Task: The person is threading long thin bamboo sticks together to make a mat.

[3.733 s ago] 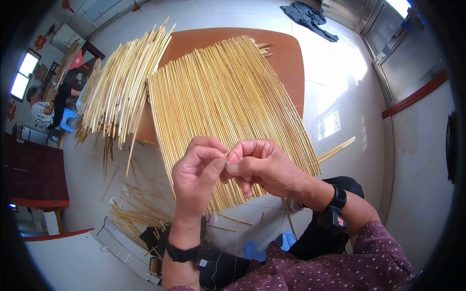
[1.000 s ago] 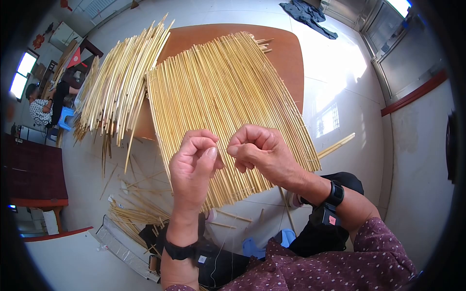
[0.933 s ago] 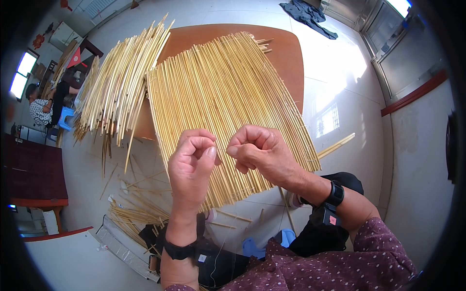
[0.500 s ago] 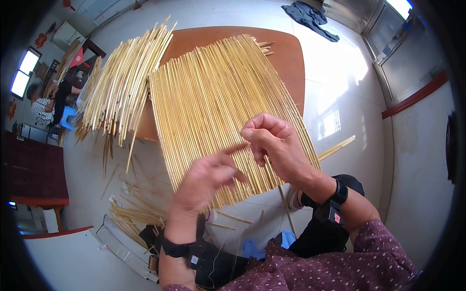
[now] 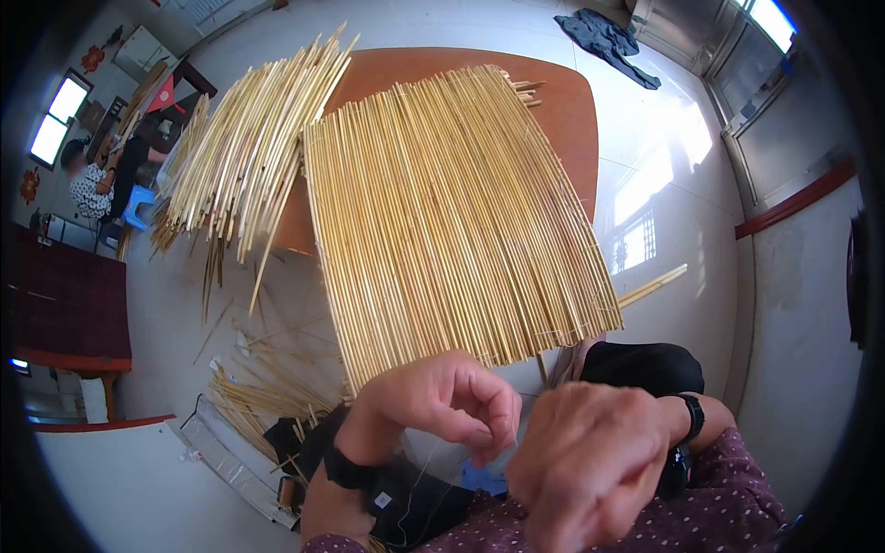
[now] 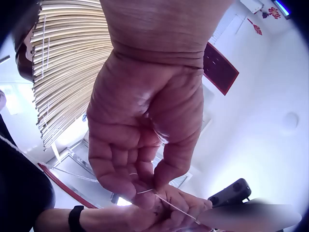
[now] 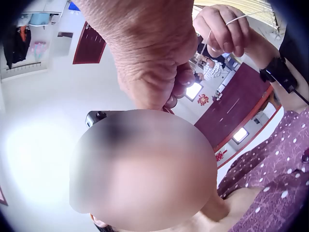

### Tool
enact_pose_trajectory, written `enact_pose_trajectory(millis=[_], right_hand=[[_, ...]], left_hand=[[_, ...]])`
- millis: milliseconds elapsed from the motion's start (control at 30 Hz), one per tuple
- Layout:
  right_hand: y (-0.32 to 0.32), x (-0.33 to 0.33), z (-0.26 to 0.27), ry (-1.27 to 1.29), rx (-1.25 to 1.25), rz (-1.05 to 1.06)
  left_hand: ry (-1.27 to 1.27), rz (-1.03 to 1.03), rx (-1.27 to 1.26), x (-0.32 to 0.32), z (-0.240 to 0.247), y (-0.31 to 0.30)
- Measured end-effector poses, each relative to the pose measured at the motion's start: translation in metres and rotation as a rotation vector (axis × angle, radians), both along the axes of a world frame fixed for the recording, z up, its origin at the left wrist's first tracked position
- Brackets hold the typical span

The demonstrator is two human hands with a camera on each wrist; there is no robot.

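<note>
My left hand (image 5: 452, 401) is low in front of me in the head view, thumb and forefinger pinching a white thread (image 6: 176, 207). From those fingertips the thread runs to my right hand (image 5: 581, 461), which is blurred in the head view, its fingers curled. In the right wrist view the right hand's fingertips are close to the wearer's blurred face and partly hidden; the thread (image 7: 236, 20) also loops over the left fingers. Beyond both hands lies a mat of straight yellow stalks (image 5: 452, 221), its near edge overhanging the table.
A brown table (image 5: 572, 111) bears the mat and a pile of loose stalks (image 5: 263, 138) at the left. More stalks (image 5: 267, 396) litter the floor at lower left. Dark clothing (image 5: 604, 41) lies on the floor beyond. Another person (image 5: 92, 189) sits at far left.
Both hands were up over the mat, fingertips together, then apart with thread between. The left swung down in a blur; now both are lower and nearer the body, the right close to the face.
</note>
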State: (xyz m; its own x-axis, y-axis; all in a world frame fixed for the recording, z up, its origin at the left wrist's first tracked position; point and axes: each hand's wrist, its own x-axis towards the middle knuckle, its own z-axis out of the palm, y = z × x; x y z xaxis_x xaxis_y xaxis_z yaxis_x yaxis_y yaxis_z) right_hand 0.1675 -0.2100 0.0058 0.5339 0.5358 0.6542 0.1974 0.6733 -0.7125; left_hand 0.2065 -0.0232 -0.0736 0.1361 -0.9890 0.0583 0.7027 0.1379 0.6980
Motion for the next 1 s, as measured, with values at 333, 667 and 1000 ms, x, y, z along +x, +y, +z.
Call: enact_pose_trajectory(millis=[333, 667, 1000], right_hand=[[0.016, -0.016, 0.016, -0.015, 0.157, -0.078], [0.017, -0.011, 0.025, -0.085, 0.226, -0.024], [0.004, 0.003, 0.037, -0.160, 0.112, -0.068]], left_hand=[[-0.094, 0.041, -0.046, 0.002, 0.010, 0.004], [-0.095, 0.649, 0.126, 0.008, 0.018, 0.006], [-0.004, 0.756, 0.186, 0.009, 0.014, -0.008]])
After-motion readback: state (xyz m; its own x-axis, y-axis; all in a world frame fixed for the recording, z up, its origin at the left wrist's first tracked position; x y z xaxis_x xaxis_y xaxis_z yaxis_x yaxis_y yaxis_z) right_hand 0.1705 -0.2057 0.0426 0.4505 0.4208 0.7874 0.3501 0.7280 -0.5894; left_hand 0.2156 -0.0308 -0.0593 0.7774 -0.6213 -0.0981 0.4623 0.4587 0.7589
